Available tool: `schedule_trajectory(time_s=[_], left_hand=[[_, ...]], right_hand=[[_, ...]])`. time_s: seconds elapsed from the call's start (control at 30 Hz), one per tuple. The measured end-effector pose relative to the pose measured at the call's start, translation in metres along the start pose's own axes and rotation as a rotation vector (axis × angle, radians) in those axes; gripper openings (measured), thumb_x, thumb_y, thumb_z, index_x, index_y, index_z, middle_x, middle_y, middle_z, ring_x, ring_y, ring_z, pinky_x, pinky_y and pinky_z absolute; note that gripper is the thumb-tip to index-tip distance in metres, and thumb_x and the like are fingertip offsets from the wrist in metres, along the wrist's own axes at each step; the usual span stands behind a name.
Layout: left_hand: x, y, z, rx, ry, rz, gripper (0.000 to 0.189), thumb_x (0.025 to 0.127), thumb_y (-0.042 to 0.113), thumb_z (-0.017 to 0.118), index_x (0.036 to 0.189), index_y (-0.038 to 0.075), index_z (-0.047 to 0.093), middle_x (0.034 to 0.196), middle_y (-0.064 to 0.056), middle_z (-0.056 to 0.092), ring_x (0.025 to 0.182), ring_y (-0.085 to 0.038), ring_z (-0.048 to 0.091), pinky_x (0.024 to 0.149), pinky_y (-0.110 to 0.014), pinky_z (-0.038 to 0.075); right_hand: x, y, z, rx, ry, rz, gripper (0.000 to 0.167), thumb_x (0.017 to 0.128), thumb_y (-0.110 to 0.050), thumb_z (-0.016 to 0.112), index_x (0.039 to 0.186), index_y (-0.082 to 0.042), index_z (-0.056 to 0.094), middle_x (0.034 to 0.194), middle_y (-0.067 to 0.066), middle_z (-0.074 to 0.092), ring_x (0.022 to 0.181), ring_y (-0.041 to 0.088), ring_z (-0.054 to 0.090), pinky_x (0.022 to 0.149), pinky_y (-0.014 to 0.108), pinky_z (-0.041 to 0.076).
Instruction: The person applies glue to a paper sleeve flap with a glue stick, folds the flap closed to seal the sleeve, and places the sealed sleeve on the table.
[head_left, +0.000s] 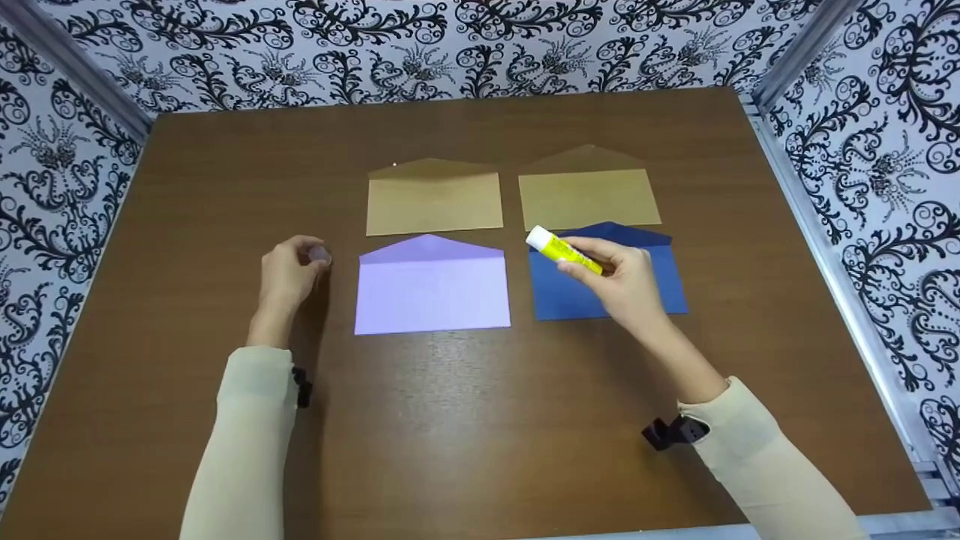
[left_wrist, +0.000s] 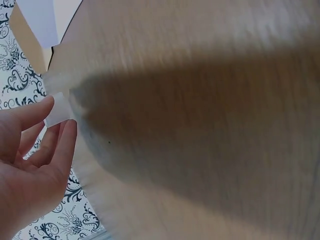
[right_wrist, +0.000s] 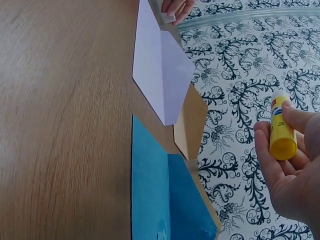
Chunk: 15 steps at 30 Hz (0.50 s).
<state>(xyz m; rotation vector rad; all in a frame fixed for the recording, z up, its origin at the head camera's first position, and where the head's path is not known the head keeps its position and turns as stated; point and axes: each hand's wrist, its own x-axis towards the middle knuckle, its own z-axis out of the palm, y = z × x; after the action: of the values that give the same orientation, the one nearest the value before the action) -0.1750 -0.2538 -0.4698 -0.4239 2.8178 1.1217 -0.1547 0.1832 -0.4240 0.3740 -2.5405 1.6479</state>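
My right hand [head_left: 628, 283] grips a yellow glue stick [right_wrist: 283, 131], its white end pointing up and to the left in the head view. The stick is held above the blue envelope [head_left: 607, 296], partly covering it. Between thumb and fingertips, my left hand [head_left: 285, 274] pinches a small translucent whitish cap [left_wrist: 60, 110] just over the table, left of the lilac envelope [head_left: 433, 296]. Both envelopes lie with their pointed flaps unfolded toward the far side. In the right wrist view, the blue envelope [right_wrist: 150, 195] shows small marks near its lower edge.
Behind the front pair lie two tan envelopes, one at left [head_left: 435, 202] and one at right [head_left: 590, 199], flaps also unfolded. All rest on a brown wooden table [head_left: 442, 420]. Black-and-white patterned walls [head_left: 420, 52] border its back and sides.
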Motion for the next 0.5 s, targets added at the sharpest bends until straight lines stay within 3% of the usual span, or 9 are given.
schedule_trajectory(time_s=[0.5], left_hand=[[-0.0038,-0.0051,-0.002,0.013,-0.024,-0.015,0.035,0.097,0.006,0.061,0.132,0.001,0.059,0.134,-0.025,0.059,0.125,-0.04,0.055,0.105,-0.052,0.048]], right_hand=[[0.0008,0.0037,-0.0017,-0.011,-0.01,-0.006,0.032,0.085,-0.015,0.079,0.116,-0.007,0.075,0.112,0.011,0.076,0.08,0.007,0.065,0.06,0.011,0.05]])
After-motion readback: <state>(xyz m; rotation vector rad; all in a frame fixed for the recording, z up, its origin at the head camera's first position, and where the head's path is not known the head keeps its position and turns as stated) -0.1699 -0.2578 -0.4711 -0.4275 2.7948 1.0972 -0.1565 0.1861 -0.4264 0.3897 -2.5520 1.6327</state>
